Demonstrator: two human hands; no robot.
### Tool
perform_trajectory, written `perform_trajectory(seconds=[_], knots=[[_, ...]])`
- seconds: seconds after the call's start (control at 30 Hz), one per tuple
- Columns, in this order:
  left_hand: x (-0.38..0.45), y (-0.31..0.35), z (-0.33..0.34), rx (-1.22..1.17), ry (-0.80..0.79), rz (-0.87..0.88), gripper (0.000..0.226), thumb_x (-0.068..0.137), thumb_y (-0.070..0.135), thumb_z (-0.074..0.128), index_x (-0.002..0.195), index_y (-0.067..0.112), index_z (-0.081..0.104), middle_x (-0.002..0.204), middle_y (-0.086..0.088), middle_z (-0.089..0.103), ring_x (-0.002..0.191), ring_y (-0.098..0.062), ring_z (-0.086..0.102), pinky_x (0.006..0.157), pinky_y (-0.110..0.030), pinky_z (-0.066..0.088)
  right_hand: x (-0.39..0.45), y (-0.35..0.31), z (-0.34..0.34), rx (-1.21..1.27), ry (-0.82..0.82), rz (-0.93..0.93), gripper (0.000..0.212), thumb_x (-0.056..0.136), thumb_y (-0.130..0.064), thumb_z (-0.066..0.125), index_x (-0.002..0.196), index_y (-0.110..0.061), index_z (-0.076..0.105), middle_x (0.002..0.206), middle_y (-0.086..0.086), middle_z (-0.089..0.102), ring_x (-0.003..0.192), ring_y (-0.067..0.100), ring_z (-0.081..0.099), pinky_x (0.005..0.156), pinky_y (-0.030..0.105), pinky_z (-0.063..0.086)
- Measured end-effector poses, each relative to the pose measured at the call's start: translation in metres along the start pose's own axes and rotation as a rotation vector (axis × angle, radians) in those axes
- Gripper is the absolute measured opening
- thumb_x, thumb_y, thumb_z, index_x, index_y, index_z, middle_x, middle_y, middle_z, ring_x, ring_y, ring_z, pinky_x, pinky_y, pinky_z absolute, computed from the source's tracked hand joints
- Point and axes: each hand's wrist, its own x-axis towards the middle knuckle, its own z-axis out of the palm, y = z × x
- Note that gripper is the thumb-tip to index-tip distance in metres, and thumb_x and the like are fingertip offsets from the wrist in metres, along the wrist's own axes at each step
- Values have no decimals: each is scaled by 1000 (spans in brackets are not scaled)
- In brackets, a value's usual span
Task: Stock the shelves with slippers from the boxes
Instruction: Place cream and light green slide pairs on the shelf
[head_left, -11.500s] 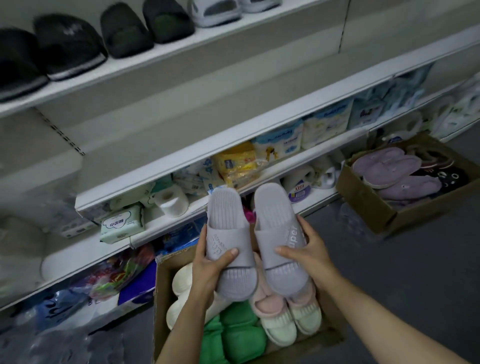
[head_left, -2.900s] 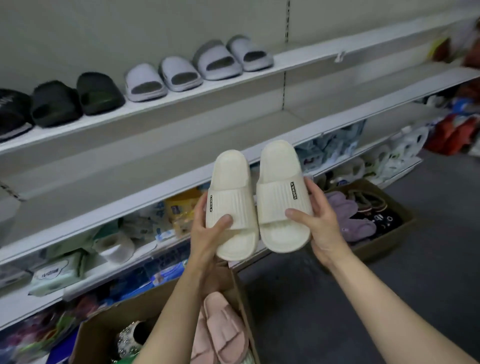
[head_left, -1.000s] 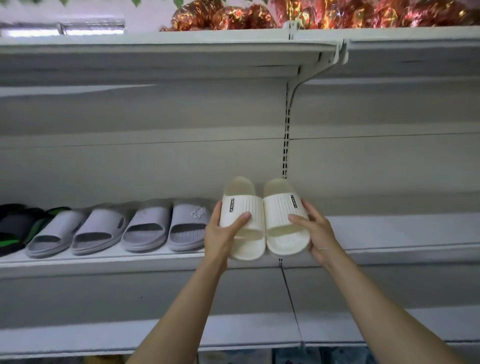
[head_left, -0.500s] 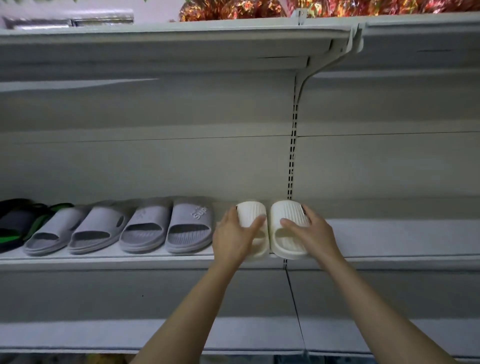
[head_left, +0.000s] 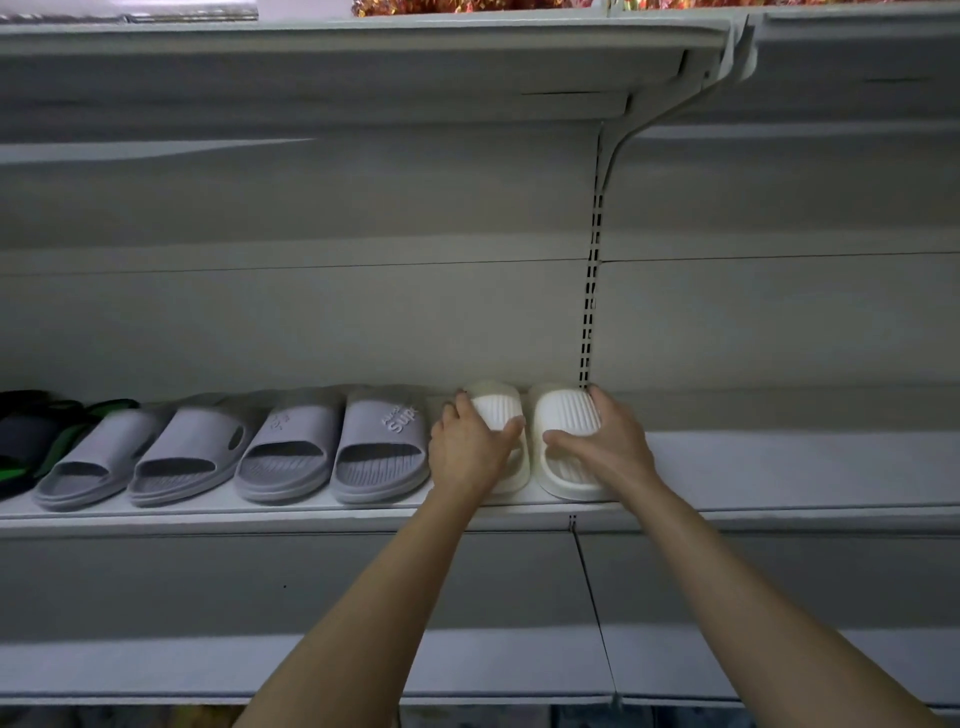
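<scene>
Both hands are gripping cream slippers on the shelf (head_left: 779, 467): left hand (head_left: 467, 452) covering much of the left slipper (head_left: 496, 410), right hand (head_left: 608, 441) clasping the right slipper (head_left: 563, 415).

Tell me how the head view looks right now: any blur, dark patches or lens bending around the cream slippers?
Head view: dim, even light, no glare; the cream slippers and both hands, left hand and right hand, read fairly sharp; the grey slippers at far left smear slightly; the shelf edge bows from the wide-angle lens; the underside of the upper shelf sits in shadow.
</scene>
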Motion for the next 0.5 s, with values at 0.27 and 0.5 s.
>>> perform_trajectory(seconds=[0.27, 0.5], knots=[[0, -2, -1, 20, -4, 11, 84, 85, 61, 60, 144, 6, 35, 144, -17, 47, 126, -41, 50, 98, -47, 43, 3, -2, 0, 31, -23, -18, 101, 65, -51, 80, 149, -27, 31, 151, 3, 37, 137, 28, 35, 111, 48, 34], [-2, -3, -5, 23, -25, 17, 86, 84, 64, 60, 143, 7, 36, 143, -16, 49, 125, -40, 51, 96, -46, 43, 1, -6, -1, 22, -31, -15, 101, 65, -52, 80, 150, -27, 30, 152, 2, 36, 138, 28, 35, 111, 48, 34]])
